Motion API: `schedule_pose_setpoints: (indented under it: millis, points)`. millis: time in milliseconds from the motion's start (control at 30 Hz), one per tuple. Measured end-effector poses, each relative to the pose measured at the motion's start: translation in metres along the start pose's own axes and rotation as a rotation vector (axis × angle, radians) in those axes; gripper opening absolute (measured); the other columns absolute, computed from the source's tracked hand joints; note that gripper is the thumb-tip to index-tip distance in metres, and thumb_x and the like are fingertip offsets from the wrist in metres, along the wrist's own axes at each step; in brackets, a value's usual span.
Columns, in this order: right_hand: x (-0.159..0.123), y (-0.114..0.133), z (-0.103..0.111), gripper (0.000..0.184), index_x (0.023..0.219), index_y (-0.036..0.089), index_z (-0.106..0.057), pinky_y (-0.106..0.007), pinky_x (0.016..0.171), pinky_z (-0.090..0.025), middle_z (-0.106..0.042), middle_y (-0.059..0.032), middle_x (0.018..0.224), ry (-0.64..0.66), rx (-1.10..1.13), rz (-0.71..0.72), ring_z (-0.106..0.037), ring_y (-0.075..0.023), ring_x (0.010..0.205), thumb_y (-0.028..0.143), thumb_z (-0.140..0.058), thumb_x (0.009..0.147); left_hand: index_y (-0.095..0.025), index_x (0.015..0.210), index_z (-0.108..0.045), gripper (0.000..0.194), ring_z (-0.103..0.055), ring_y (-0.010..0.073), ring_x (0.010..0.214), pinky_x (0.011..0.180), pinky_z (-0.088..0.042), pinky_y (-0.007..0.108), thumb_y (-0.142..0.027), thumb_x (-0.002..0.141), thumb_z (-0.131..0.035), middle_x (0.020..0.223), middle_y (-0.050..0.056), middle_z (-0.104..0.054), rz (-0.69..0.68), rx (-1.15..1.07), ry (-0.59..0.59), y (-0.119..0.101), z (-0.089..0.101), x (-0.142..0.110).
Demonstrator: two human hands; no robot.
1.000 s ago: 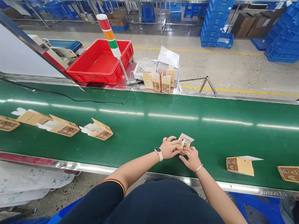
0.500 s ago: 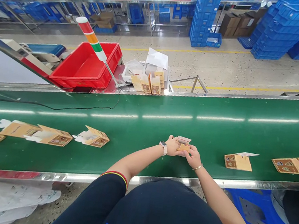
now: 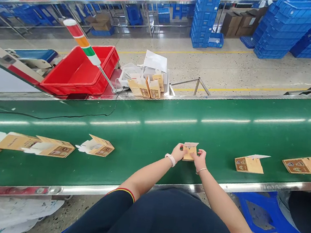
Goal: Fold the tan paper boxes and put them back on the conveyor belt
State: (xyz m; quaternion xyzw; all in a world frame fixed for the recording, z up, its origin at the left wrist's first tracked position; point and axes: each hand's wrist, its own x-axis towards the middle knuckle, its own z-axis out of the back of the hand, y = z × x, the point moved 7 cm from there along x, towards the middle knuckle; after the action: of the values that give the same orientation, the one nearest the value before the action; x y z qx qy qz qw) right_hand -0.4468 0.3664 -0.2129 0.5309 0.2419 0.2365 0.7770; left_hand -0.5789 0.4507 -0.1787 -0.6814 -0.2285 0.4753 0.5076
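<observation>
A small tan cardboard box (image 3: pixel 189 157) sits on the green conveyor belt (image 3: pixel 152 143) in front of me, its pale lid flap standing up at the far side. My left hand (image 3: pixel 178 153) grips the box's left side, the thumb on its top. From the right, my right hand (image 3: pixel 200 160) has its thumb at the box's top edge and its fingers curled by the side. To the left lies a box with white flaps spread (image 3: pixel 98 146). On the right is a box with a raised flap (image 3: pixel 249 164).
More boxes lie along the belt at far left (image 3: pixel 51 146) and far right (image 3: pixel 299 165). Beyond the belt stand a red bin (image 3: pixel 78 70), a striped signal light (image 3: pixel 82 42) and a tray with upright cartons (image 3: pixel 150 87). A metal rail (image 3: pixel 220 186) edges the near side.
The hands have spread a little apart around the box, and its top shows flatter, with the orange pieces pressed down. The view has shifted slightly. Both hands stay at the box.
</observation>
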Motion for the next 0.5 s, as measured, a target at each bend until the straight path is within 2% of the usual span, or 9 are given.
schedule_pose_setpoints:
  millis: [133,200,267,333,367,433,500]
  points:
    - [0.002,0.006,0.011,0.055,0.103,0.025,-0.04,-0.032,0.067,-0.051,-0.041,0.0009,0.091,-0.005,0.005,-0.023,-0.046,-0.0136,0.069,0.051,-0.064,0.061,-0.016,0.091,-0.056,0.025,-0.063,0.0166,0.083,0.078,-0.052,0.032,-0.019,0.073,-0.073,0.095,0.008,-0.065,0.004,-0.02,-0.003,-0.006,-0.009,0.001]
    - [-0.007,0.01,0.028,0.059,0.108,0.024,-0.04,-0.034,0.07,-0.05,-0.041,-0.0026,0.099,-0.051,0.009,-0.005,-0.047,-0.0147,0.073,0.055,-0.062,0.063,-0.016,0.094,-0.057,0.026,-0.062,0.0163,0.088,0.083,-0.051,0.031,-0.023,0.074,-0.072,0.101,0.009,-0.064,-0.025,-0.018,-0.033,-0.007,-0.001,-0.007]
    - [-0.022,0.014,0.052,0.061,0.11,0.022,-0.041,-0.035,0.072,-0.049,-0.04,-0.0061,0.105,-0.137,-0.003,0.074,-0.048,-0.0166,0.08,0.058,-0.06,0.065,-0.016,0.095,-0.057,0.027,-0.061,0.016,0.09,0.088,-0.049,0.032,-0.027,0.075,-0.072,0.101,0.009,-0.064,-0.058,-0.012,-0.072,-0.002,0.018,-0.019]
    - [-0.043,0.017,0.077,0.059,0.108,0.021,-0.043,-0.035,0.07,-0.049,-0.041,-0.007,0.105,-0.221,-0.032,0.186,-0.049,-0.0178,0.083,0.06,-0.06,0.067,-0.016,0.094,-0.057,0.028,-0.061,0.0164,0.089,0.089,-0.048,0.034,-0.03,0.074,-0.072,0.097,0.007,-0.063,-0.107,0.027,-0.151,0.009,0.051,-0.037]
    - [-0.054,0.017,0.086,0.057,0.106,0.021,-0.044,-0.035,0.069,-0.048,-0.041,-0.0066,0.103,-0.241,-0.047,0.234,-0.049,-0.0177,0.082,0.06,-0.06,0.068,-0.017,0.096,-0.056,0.031,-0.06,0.0169,0.088,0.089,-0.048,0.036,-0.031,0.073,-0.072,0.096,0.007,-0.062,-0.137,0.06,-0.231,0.017,0.074,-0.047]
    - [-0.071,0.013,0.096,0.052,0.102,0.021,-0.047,-0.033,0.066,-0.048,-0.043,-0.0048,0.097,-0.217,-0.069,0.293,-0.049,-0.0166,0.078,0.059,-0.061,0.07,-0.017,0.101,-0.052,0.043,-0.059,0.0191,0.093,0.091,-0.048,0.04,-0.032,0.068,-0.075,0.102,0.007,-0.058,-0.19,0.134,-0.493,0.033,0.131,-0.07]
    - [-0.081,0.009,0.094,0.047,0.1,0.021,-0.048,-0.032,0.064,-0.047,-0.045,-0.0018,0.089,-0.133,-0.079,0.34,-0.048,-0.015,0.072,0.057,-0.062,0.073,-0.016,0.111,-0.046,0.061,-0.055,0.0234,0.106,0.099,-0.044,0.044,-0.03,0.061,-0.08,0.115,0.011,-0.051,-0.191,0.168,-0.848,0.046,0.197,-0.097]
